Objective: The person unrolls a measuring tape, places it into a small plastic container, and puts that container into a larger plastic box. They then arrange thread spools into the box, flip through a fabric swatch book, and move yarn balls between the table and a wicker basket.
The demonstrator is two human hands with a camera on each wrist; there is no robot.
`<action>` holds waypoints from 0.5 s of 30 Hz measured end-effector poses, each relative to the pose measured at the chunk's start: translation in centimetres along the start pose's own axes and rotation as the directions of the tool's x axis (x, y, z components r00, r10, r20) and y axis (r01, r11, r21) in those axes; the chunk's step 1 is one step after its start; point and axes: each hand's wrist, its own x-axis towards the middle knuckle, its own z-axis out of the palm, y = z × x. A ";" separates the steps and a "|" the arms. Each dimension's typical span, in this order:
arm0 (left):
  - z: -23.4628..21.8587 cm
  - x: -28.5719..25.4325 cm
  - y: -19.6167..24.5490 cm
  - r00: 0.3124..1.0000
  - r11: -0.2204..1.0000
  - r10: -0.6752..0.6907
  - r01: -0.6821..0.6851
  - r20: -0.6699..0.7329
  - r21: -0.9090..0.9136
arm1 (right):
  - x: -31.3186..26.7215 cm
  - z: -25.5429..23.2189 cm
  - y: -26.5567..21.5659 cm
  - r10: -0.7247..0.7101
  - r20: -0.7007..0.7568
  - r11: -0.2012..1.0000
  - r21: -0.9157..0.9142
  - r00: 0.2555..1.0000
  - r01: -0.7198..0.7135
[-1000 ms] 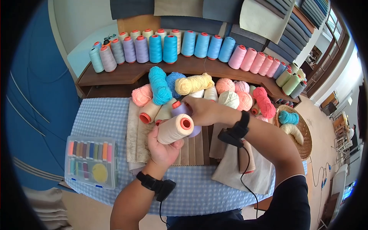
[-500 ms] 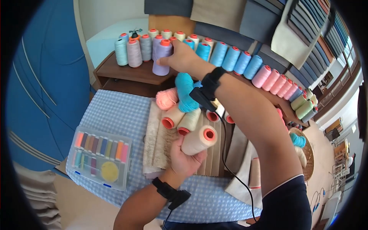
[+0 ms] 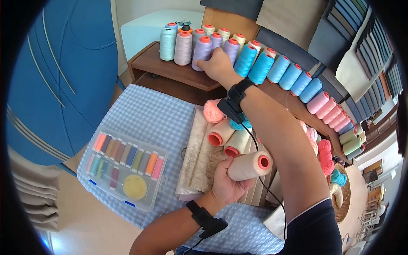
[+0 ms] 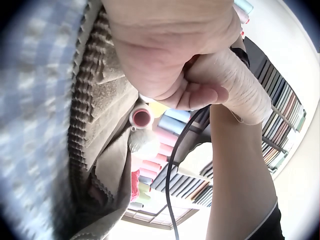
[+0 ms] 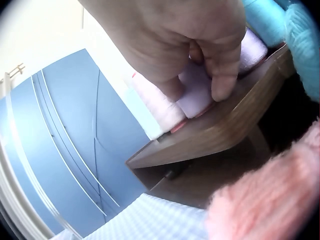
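On the wooden shelf [image 3: 157,63], my right hand [image 3: 220,67] grips a purple thread cone [image 3: 201,53]. The right wrist view has the thumb on one side of that cone [image 5: 194,92] and fingers on the other, its base right at the shelf top. A pale pink cone [image 3: 183,49] stands close on its left, other purple cones on its right. Lower down, my left hand [image 3: 225,185] holds a cream thread cone [image 3: 246,166] tilted over the fabric, its red core end facing right. In the left wrist view, fingers curl round this cone [image 4: 235,82].
Blue cones [image 3: 261,68] and pink cones [image 3: 318,103] continue along the shelf. Yarn balls [image 3: 213,111] and lying cones [image 3: 221,132] cover beige fabric. A clear box [image 3: 123,168] of small spools sits on the checked cloth [image 3: 148,102]. A wicker basket [image 3: 346,199] stands right.
My right hand has carried the purple cone from the yarn pile up to the shelf, setting it among the other cones. The left hand keeps holding the cream cone. The head view has swung left.
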 end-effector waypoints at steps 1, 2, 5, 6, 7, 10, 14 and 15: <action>0.0 0.0 0.0 0.999 1.000 -0.002 0.002 0.034 0.002 | 0.2 0.2 0.2 0.001 -0.017 1.000 0.030 1.000 -0.001; 0.0 0.0 0.0 0.998 1.000 -0.006 0.006 0.070 0.004 | 0.3 0.5 0.4 0.002 -0.019 0.999 0.032 1.000 -0.001; 0.0 0.0 0.0 0.995 0.997 -0.002 -0.005 0.097 0.079 | -0.2 0.1 0.4 0.060 -0.053 0.997 0.051 0.997 -0.057; 0.1 0.0 0.0 0.995 0.997 -0.010 0.002 0.099 0.081 | -0.8 -0.8 0.3 0.041 -0.027 0.999 0.034 0.999 -0.040; 0.3 0.0 0.0 0.994 0.998 -0.010 0.003 0.109 0.069 | -1.5 -1.9 0.1 0.023 0.001 1.000 0.015 1.000 -0.023; 0.3 0.2 0.0 0.989 0.998 -0.019 0.010 0.149 0.058 | -4.6 -6.9 -0.1 -0.005 0.315 0.896 0.424 0.949 -0.136; -0.1 0.4 0.1 0.978 0.999 -0.010 -0.001 0.208 0.049 | -11.9 -14.0 0.5 -0.187 0.475 0.825 0.552 0.860 -0.125; 0.1 0.4 0.2 0.982 1.000 -0.004 -0.002 0.187 0.030 | -13.4 -15.6 1.4 -0.253 0.535 0.822 0.558 0.806 -0.113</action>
